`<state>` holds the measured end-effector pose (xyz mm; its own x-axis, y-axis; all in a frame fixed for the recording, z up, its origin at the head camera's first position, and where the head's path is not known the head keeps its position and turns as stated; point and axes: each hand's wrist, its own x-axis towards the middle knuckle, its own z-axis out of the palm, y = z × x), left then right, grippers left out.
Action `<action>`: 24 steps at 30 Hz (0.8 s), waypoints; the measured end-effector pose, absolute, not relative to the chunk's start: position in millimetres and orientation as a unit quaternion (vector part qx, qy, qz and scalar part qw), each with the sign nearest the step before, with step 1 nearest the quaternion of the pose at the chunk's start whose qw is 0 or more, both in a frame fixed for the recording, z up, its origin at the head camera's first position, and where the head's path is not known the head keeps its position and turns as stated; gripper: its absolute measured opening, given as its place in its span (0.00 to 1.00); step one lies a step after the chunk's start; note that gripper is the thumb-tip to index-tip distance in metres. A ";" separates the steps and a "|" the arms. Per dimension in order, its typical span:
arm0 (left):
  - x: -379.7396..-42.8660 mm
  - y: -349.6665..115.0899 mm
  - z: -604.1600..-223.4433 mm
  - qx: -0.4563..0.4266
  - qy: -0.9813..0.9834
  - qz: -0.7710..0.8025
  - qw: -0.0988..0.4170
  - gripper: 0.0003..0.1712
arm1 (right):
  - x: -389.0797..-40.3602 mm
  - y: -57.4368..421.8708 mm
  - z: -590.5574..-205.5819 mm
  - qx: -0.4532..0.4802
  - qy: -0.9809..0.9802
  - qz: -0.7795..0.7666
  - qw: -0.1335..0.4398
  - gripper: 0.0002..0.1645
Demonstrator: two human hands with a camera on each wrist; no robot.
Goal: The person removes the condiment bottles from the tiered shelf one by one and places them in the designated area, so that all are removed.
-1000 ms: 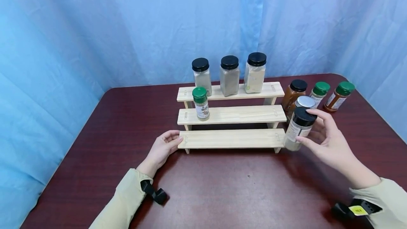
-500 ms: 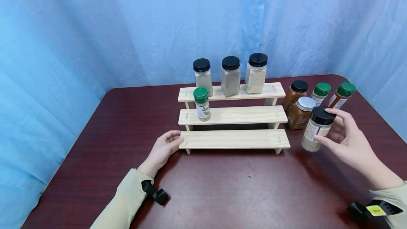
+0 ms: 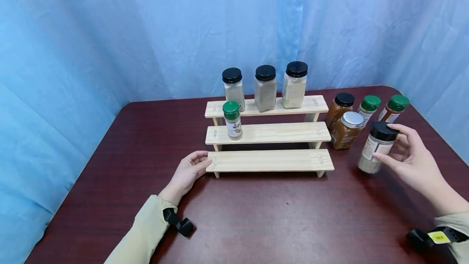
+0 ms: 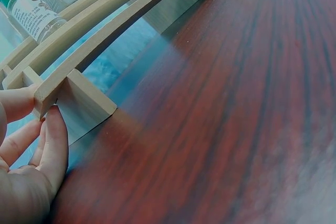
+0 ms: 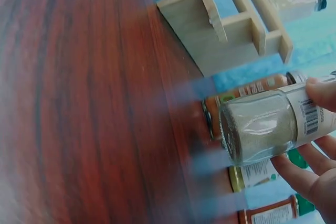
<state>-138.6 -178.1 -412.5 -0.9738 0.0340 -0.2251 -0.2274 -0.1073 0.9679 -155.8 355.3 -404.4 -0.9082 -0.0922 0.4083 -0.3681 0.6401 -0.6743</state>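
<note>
A three-tier wooden spice rack [image 3: 269,161] stands mid-table; my left hand [image 3: 187,173] pinches the left end of its lowest board. In the left wrist view the thumb lies on the board and fingertips [image 4: 55,121] touch beneath. Right of the rack, my right hand [image 3: 417,163] grips a black-lidded spice jar [image 3: 373,152] with pale powder inside, thumb on one side, fingers on the other. The jar is slightly tilted; whether its base touches the table I cannot tell. A green-capped spice bottle [image 3: 233,124] is on the middle tier's left end.
Three black-lidded jars [image 3: 265,89] stand along the top tier. Beyond the held jar are a silver-lidded brown jar [image 3: 346,131], a black-lidded brown jar [image 3: 340,111] and two green-capped bottles [image 3: 393,109]. A blue curtain [image 3: 183,31] encloses the dark red table [image 3: 256,215].
My right hand has carried the black-lidded spice jar rightward, away from the rack's right end, uncovering the silver-lidded jar. The left hand stays on the lowest board.
</note>
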 end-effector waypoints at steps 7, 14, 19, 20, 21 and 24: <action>-138.8 -178.1 -413.3 -0.076 0.663 0.740 0.085 0.16 | -168.2 365.2 -410.4 0.110 -0.909 0.359 0.180 0.51; -138.1 -177.2 -412.5 -0.080 0.670 0.733 0.083 0.17 | -165.7 345.0 -381.6 0.092 -0.891 0.410 0.172 0.46; -138.1 -177.7 -412.8 -0.079 0.669 0.734 0.082 0.17 | -173.6 339.1 -375.0 0.080 -0.897 0.398 0.177 0.44; -138.1 -177.7 -413.0 -0.080 0.668 0.735 0.081 0.16 | -176.0 338.9 -375.1 0.077 -0.899 0.394 0.178 0.44; -138.1 -177.8 -413.1 -0.081 0.668 0.736 0.081 0.16 | -178.3 338.9 -375.3 0.077 -0.899 0.392 0.179 0.44; -137.8 -177.4 -412.5 -0.079 0.667 0.737 0.080 0.16 | -183.9 339.2 -376.2 0.081 -0.896 0.399 0.179 0.45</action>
<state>-137.8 -177.4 -412.5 -0.9745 0.0130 -0.2238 -0.2240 -0.0981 0.9696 -183.9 339.2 -376.2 -0.9227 -0.0024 0.3855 -0.2881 0.6688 -0.6853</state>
